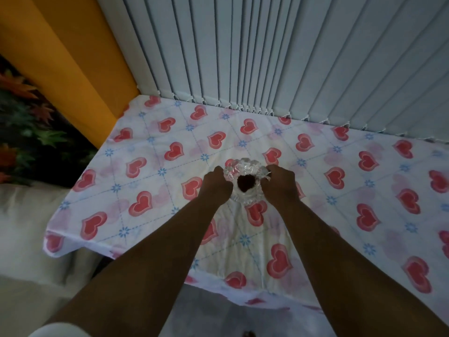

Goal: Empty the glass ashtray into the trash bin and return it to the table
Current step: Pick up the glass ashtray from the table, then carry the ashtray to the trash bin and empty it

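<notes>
Seemingly both hands point(215, 184) point(279, 184) grip ashtray point(245, 182) — unlabelled

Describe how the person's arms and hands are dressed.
Both forearms are bare from the elbow down, with no long sleeves. The left hand and right hand wear no gloves, and no rings, watch or bracelets show from this angle. A bit of white cloth shows at the bottom left corner near the left upper arm, perhaps a short sleeve.

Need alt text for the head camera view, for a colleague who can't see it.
Both hands, left hand and right hand, grip opposite sides of a glass ashtray with dark contents, over a table covered in a heart-print cloth. Vertical blinds hang behind.
</notes>
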The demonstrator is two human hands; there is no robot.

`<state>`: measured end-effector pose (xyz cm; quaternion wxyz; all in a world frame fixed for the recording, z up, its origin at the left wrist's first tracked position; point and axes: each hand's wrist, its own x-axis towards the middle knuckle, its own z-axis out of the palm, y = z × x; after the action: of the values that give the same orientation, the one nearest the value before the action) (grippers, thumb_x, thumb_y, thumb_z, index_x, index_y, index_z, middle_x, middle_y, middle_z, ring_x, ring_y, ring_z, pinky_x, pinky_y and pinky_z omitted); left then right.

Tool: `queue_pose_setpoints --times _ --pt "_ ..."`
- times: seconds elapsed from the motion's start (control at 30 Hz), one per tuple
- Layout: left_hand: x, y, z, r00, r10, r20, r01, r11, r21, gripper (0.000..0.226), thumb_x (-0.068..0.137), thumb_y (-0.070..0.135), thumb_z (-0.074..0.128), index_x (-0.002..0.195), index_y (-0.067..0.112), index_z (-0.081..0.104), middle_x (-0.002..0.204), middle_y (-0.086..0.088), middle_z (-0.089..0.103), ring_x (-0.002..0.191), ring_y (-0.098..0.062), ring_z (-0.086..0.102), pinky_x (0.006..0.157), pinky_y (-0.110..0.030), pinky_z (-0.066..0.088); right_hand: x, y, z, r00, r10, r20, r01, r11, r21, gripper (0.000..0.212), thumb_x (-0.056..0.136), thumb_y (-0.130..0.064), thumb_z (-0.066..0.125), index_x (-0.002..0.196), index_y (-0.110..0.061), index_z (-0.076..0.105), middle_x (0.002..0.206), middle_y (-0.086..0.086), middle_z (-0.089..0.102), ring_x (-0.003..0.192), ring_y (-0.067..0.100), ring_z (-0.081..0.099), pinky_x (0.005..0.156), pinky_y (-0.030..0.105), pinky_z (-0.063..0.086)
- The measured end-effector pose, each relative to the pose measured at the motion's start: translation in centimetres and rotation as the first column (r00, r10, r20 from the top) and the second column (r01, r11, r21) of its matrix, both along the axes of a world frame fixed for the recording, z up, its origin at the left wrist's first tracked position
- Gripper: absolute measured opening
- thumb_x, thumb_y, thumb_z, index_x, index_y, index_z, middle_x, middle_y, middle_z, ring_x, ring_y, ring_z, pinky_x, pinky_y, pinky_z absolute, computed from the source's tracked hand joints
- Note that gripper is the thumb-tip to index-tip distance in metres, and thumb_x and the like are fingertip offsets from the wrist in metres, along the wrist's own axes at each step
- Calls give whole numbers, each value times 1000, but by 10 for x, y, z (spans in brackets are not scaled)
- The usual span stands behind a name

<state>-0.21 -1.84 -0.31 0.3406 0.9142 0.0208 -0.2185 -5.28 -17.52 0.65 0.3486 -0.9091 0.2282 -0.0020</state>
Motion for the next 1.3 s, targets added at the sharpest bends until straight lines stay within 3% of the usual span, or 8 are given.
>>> queue_pose_setpoints --times 0.27,0.33,0.47,0.63,0.7,0.83,0.97,1.3 --pt "-67 72 39 984 141 105 -125 981 -147 42 84 6 56 125 10 57 119 -15 67 102 -34 67 91 -45 56 -48 60 37 987 136 90 -139 990 27 26 86 -11 63 110 -1 68 102 16 73 88 27 68 77 24 48" --pt "-92 99 49 966 258 31 -242 936 -255 46 84 3 58 129 15 55 116 -15 68 94 -32 70 78 -47 62 -60 84 43 978 193 86 -195 981 17 34 86 -15 63 118 -4 66 111 15 72 102 30 68 88 31 51" --pt "-147 159 56 886 456 -79 -457 834 -310 48 84 4 59 128 23 55 105 -14 68 70 -21 71 53 -29 62 -88 140 45 947 314 65 -319 945 71 39 88 -15 64 126 -7 62 120 15 69 108 31 66 92 33 51" --pt "-212 227 45 824 565 -34 -555 795 -245 39 82 21 63 122 23 59 116 -8 69 103 -27 66 92 -44 55 -119 207 33 889 456 50 -459 882 109 38 85 -14 64 122 -9 65 115 14 71 104 29 67 88 30 50" --pt "-232 255 28 774 632 -41 -623 748 -230 39 77 25 66 116 27 62 112 -5 72 101 -25 67 93 -47 55 -129 234 24 858 510 59 -513 849 124 35 83 -11 64 117 -8 67 112 14 72 102 27 67 85 27 49" --pt "-268 302 -15 682 726 -91 -718 640 -276 31 74 20 73 101 33 63 97 3 70 96 -24 68 85 -50 58 -148 287 -17 797 604 17 -601 790 121 33 81 -10 64 114 -9 70 108 13 74 101 27 68 88 29 50" --pt "-290 335 -61 632 755 -175 -766 574 -289 42 77 3 69 113 22 62 93 1 63 97 -32 66 82 -55 58 -161 325 -77 764 637 -101 -621 769 152 38 80 -16 65 118 -12 67 112 12 73 106 30 66 93 35 52" --pt "-294 379 -254 482 808 -338 -873 409 -266 46 80 -5 63 120 17 58 114 -13 59 93 -39 66 69 -55 62 -157 374 -280 698 659 -280 -565 748 349 48 85 -26 66 130 -12 59 127 9 67 119 23 61 100 32 47"
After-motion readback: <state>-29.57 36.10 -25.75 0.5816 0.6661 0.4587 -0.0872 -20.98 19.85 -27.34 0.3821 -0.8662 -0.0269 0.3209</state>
